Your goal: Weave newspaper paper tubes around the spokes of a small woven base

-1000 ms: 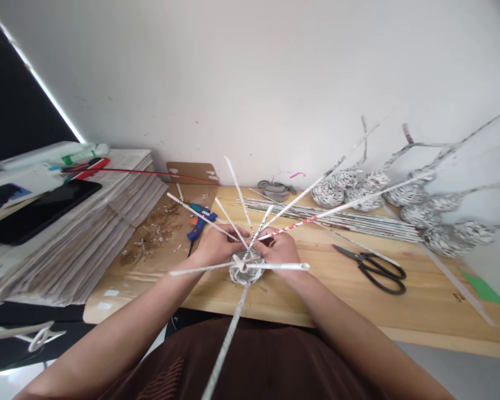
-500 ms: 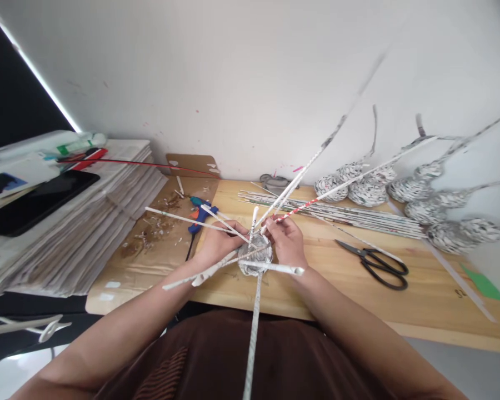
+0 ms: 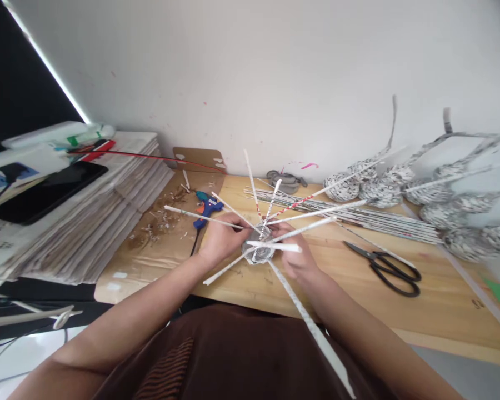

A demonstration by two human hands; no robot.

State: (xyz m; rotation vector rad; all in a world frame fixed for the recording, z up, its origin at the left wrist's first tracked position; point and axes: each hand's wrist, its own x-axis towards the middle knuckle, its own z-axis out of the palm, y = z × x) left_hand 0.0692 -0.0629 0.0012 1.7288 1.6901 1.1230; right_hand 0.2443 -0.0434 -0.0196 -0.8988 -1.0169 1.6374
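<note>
Left of your fingers [image 3: 235, 219] stand a paper stack [image 3: 120, 216] and, closer, a glue gun [image 3: 208, 211]. Your left hand [image 3: 220, 241] pinches the edge of the weave [image 3: 254, 256], which sits between both hands, rods [image 3: 316, 333] radiating. Your right hand [image 3: 300, 266] is at its right; rods hide that grip, so I cannot tell. Scissors [image 3: 375, 264] lie further right.

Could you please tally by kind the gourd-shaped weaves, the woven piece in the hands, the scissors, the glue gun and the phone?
Gourd-shaped weaves: 5
Woven piece: 1
Scissors: 1
Glue gun: 1
Phone: 1
Total: 9
</note>
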